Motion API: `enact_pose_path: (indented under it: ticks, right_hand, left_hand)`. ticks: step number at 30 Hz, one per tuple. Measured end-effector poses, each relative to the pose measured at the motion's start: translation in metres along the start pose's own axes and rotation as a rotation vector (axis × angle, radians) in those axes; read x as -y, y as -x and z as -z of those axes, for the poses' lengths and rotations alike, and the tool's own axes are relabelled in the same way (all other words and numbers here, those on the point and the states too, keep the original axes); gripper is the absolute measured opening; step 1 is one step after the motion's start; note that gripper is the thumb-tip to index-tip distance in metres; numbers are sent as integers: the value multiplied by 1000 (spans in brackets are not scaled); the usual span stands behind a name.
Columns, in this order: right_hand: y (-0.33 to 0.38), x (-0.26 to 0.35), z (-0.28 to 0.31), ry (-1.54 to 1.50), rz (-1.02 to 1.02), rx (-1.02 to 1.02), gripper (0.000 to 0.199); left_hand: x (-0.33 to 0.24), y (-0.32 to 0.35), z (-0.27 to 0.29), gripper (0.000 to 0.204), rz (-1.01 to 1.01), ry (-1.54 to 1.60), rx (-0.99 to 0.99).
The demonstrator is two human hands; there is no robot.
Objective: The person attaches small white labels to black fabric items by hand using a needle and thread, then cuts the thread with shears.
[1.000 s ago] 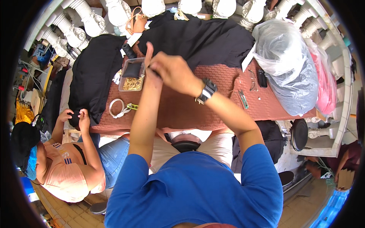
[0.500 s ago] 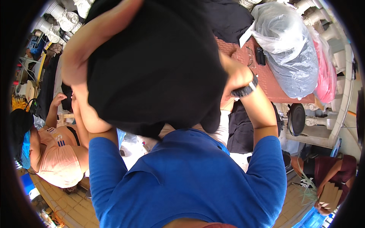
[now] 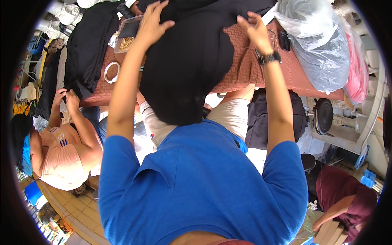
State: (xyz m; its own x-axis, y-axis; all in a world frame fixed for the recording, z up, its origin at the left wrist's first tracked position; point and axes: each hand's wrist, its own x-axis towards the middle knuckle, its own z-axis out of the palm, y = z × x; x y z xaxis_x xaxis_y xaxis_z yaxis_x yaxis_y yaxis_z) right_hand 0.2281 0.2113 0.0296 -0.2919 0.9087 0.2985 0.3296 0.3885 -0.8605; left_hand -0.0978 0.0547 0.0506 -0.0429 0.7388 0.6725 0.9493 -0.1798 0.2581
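Note:
A black cloth garment (image 3: 185, 61) lies spread over the brown textured table cover (image 3: 245, 73), its near end hanging off the front edge onto my lap. My left hand (image 3: 153, 25) is over the garment's left side, fingers apart and thumb stretched to the right. To the right, my right hand (image 3: 255, 32), with a dark watch (image 3: 269, 58) on the wrist, is held above the garment's right edge with its fingers spread. Neither hand grips the cloth. The garment's far part runs out at the top of the picture.
Left of the garment are a clear plastic box (image 3: 124, 43) with small gold-coloured pieces, a white ring (image 3: 112, 72) and another black cloth (image 3: 90, 49). Glasses and a black case (image 3: 284, 41) lie near big plastic bags (image 3: 318, 45). Someone in peach (image 3: 65, 159) sits left; another person (image 3: 343, 192) is behind right.
The black garment, held up before me earlier, has come down onto the table and my lap. Both hands have let go and moved farther forward, with fingers spread.

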Motion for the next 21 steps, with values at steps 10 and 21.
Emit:
enact_pose_path:
  ticks: [10,21]
  right_hand:
    - [260,-40,-26,176,-413,497,47]
    - [238,33,2,-673,-284,210,3]
  left_hand:
    - [-91,193,52,36,686,-122,74]
    - [-98,186,84,50,1204,1418,2]
